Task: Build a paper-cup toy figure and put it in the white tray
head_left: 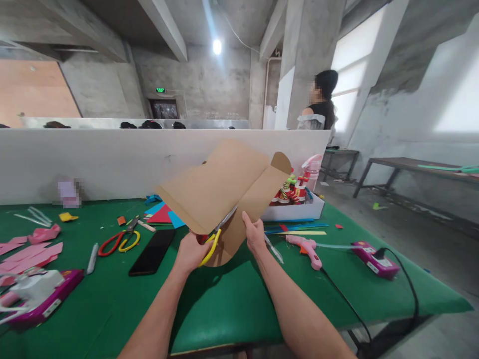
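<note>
A large sheet of brown cardboard is held up above the green table. My left hand is closed around the scissors, whose yellow handle shows below the sheet's edge. Their blades lie at a slit in the cardboard, with a flap hanging below. On the flap's right side my right hand pinches the cardboard, thumb on the near face; the other fingers are partly hidden behind it. A black phone lies to the left of my left hand.
A second pair of scissors and pink pieces lie left. Right are a pink glue gun, a purple power strip with cables, and a white box of red figures. Behind the white partition stands a person.
</note>
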Available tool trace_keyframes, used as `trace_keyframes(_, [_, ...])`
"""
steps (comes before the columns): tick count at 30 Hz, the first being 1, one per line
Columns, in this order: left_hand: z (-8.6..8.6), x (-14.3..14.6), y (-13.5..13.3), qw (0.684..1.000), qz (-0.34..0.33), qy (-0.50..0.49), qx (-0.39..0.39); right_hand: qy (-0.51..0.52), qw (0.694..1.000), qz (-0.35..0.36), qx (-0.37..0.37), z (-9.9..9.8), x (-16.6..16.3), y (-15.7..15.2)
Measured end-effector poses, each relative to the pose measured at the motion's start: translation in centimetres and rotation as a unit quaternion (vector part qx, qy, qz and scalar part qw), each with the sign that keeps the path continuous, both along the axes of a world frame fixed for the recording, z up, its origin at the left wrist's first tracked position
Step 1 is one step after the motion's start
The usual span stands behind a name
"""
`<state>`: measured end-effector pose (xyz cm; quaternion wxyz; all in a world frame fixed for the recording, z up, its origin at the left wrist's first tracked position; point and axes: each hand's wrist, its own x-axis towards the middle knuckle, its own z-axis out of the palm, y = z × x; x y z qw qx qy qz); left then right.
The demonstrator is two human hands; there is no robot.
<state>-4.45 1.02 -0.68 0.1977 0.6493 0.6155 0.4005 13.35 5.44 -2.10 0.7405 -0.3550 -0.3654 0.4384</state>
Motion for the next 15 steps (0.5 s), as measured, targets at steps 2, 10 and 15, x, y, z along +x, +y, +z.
trace_keyframes(2, [0.3, 0.3, -0.2, 0.999, 0.021, 0.046, -0.001, -0.042, 0.999, -0.025, 0.012, -0.1, 0.2, -0.1])
trace_keyframes(10, [0.4, 1.4, -0.7, 1.000, 0.026, -0.004, 0.000, -0.030, 0.999, -0.039, 0.002, -0.6, -0.2, 0.2])
trace_keyframes(15, [-0.6, 0.9, -0.2, 0.999, 0.004, -0.002, 0.040, 0.036, 0.998, 0.047, -0.018, -0.2, 0.2, 0.2])
